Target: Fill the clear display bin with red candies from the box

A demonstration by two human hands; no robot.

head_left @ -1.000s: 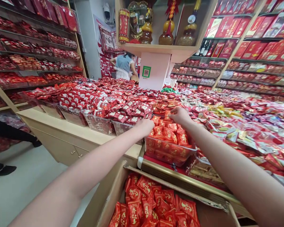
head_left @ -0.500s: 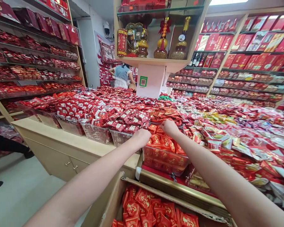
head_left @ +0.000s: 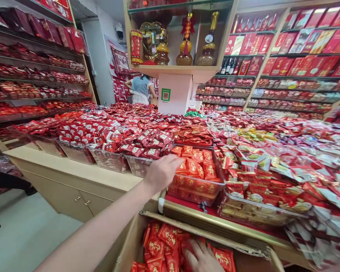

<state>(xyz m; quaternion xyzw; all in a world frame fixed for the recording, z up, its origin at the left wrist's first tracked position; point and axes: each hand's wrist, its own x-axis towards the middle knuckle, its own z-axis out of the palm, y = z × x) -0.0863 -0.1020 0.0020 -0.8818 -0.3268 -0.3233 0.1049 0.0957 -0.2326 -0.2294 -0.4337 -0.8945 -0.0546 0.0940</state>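
Left hand (head_left: 163, 172): fingers together, flat on packets (head_left: 200, 164) at left edge of bin (head_left: 195, 186) on desk (head_left: 73, 170). Right hand (head_left: 202, 257): fingers spread over box packets (head_left: 161, 241) in box (head_left: 130, 241) below.

The floor (head_left: 22, 234) is pale, smooth and glossy. A light-wood counter (head_left: 73, 172) with cabinet doors (head_left: 65, 194) and small metal handles runs along the left aisle. Tiered wall shelves (head_left: 31, 75) line the left side. Slanted wood-framed shelving (head_left: 286, 71) covers the right wall. A central pale-pink pillar (head_left: 178, 92) carries a green QR sign (head_left: 166, 94) and supports an open wood display niche (head_left: 181, 68). The rear wall (head_left: 99, 64) is white, with a dome camera (head_left: 119, 33) mounted high. Lighting is bright and even.
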